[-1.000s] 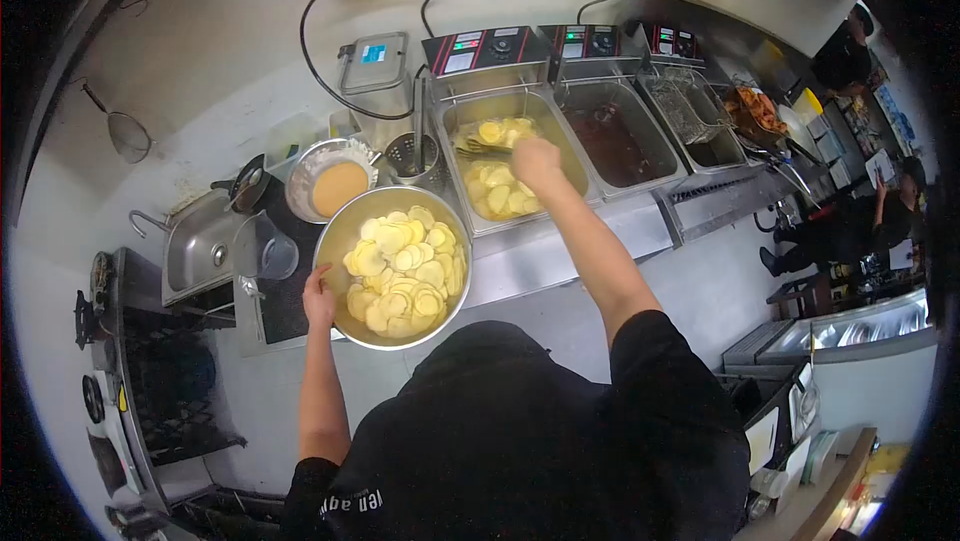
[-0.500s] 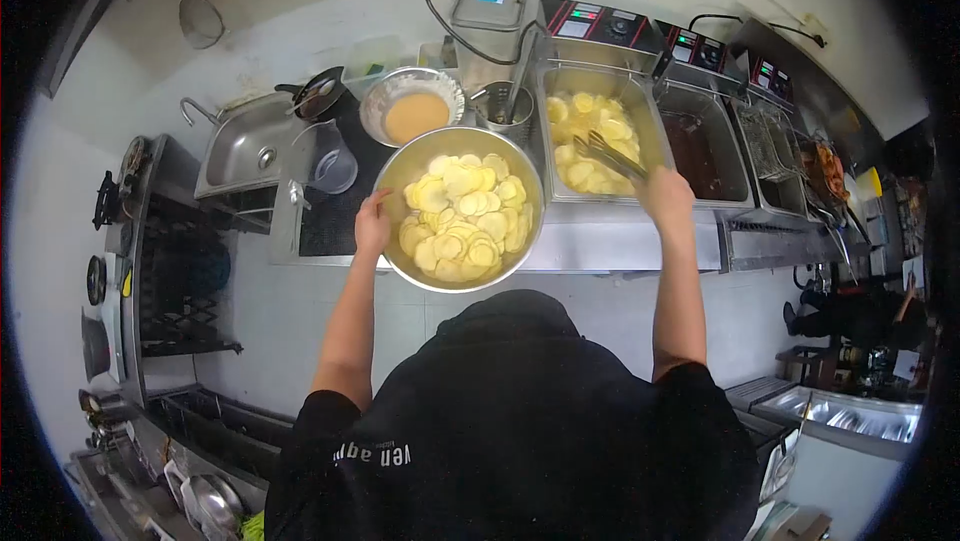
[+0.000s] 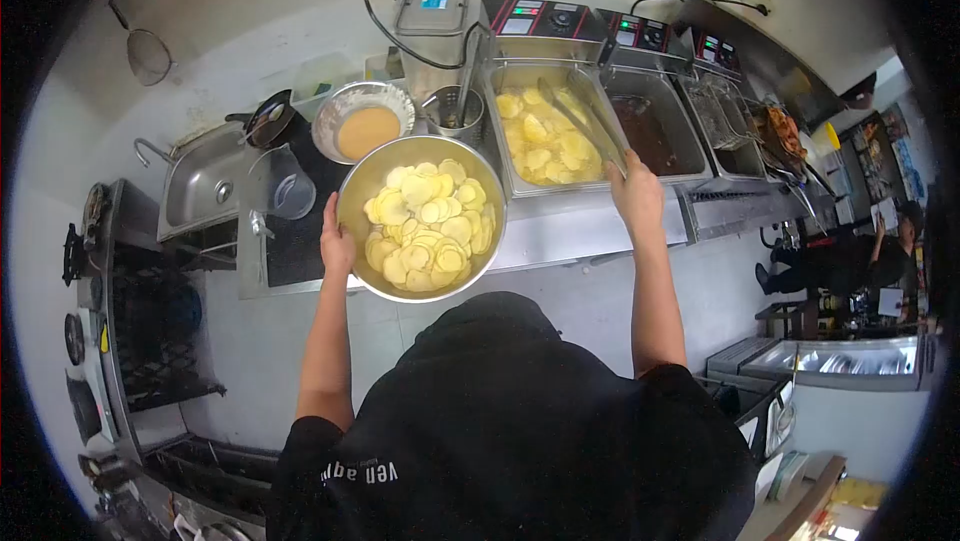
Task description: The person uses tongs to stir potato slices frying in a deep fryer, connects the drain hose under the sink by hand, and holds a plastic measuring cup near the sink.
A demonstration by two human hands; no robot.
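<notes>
A large steel bowl [image 3: 352,173] full of pale yellow slices [image 3: 430,221] stands at the counter's front edge. My left hand [image 3: 338,239] grips its left rim. In my right hand [image 3: 638,199] are metal tongs [image 3: 580,123], their arms apart and reaching over the left fryer [image 3: 512,181]. More slices [image 3: 545,141] float in that fryer's bubbling oil. Nothing shows between the tongs' tips. My right hand is just in front of the fryer's front right corner.
Behind the bowl are a batter bowl [image 3: 368,131] and a metal canister [image 3: 458,113]. A measuring jug [image 3: 290,191] and a sink [image 3: 212,186] lie left. Right are a dark-oil fryer [image 3: 645,136] and fryer baskets [image 3: 722,116]. Another person [image 3: 850,256] is at far right.
My right hand has drawn back from over the fryer to its front edge, and the tongs now point away with their arms spread. The left hand still holds the bowl; the view has shifted.
</notes>
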